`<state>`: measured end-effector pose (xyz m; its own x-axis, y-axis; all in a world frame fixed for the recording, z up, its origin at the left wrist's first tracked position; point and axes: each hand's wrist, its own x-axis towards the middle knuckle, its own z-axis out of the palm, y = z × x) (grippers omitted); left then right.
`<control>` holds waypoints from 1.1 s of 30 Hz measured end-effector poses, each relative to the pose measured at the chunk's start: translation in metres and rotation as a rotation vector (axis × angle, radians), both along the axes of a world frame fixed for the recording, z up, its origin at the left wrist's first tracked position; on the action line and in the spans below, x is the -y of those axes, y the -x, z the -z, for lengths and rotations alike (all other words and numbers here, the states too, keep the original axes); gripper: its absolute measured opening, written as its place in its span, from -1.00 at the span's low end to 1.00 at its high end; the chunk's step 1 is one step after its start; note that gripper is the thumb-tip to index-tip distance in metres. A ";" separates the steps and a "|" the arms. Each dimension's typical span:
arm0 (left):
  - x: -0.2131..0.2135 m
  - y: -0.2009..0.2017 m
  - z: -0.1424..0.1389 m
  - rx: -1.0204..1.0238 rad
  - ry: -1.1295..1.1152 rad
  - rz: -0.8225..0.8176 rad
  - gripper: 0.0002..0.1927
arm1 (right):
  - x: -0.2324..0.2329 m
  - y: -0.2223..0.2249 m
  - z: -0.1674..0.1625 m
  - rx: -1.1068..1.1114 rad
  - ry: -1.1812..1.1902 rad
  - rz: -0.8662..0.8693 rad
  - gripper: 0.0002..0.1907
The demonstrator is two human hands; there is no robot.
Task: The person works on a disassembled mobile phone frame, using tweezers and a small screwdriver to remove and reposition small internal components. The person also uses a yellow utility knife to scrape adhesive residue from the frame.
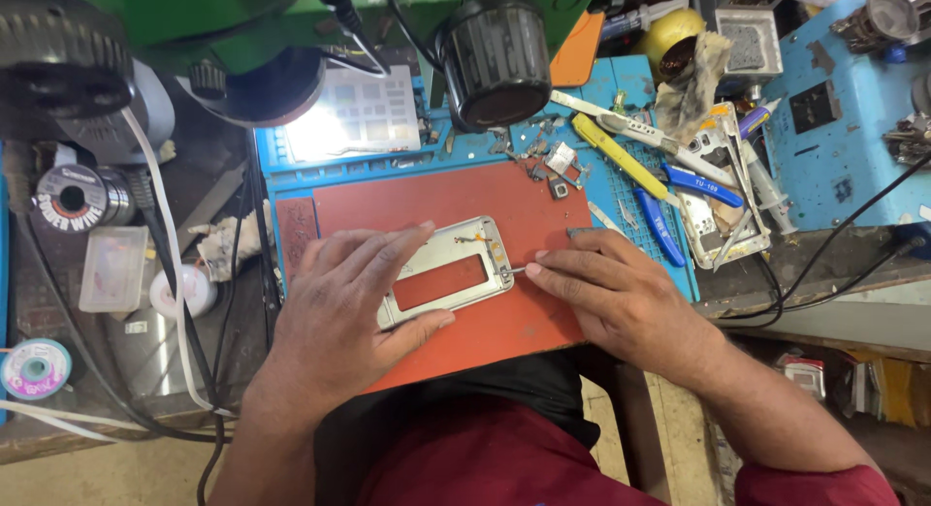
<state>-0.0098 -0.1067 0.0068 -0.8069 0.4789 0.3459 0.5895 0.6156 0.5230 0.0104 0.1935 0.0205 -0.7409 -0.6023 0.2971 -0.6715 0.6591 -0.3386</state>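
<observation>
A cluttered workbench (853, 264) carries a blue mat (606, 89) at twelve o'clock and a red mat (427, 201) at centre. On it lies a silver phone frame (448, 270); the left hand (339, 317), fingers spread, presses it, while the right hand (621, 298) at three o'clock pinches a thin tool (514, 269).

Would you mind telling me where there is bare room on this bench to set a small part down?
The red mat is bare along its top strip, between the silver phone frame and the lit blue tray edge. The blue mat right of it is crowded with tweezers, cutters and small parts.
</observation>
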 end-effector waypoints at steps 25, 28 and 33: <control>-0.005 -0.002 0.001 0.041 0.024 -0.009 -0.20 | 0.000 0.005 0.011 -0.109 0.046 0.038 -0.50; -0.005 -0.001 0.001 0.041 0.022 -0.008 -0.21 | -0.001 0.009 0.010 -0.089 0.050 0.039 -0.52; -0.005 0.000 0.001 0.048 0.019 -0.007 -0.21 | -0.002 0.009 0.005 -0.029 -0.009 -0.001 -0.47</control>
<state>-0.0098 -0.1020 0.0058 -0.8258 0.4792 0.2974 0.5595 0.6301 0.5384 0.0016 0.1958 0.0153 -0.7317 -0.6054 0.3133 -0.6814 0.6614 -0.3133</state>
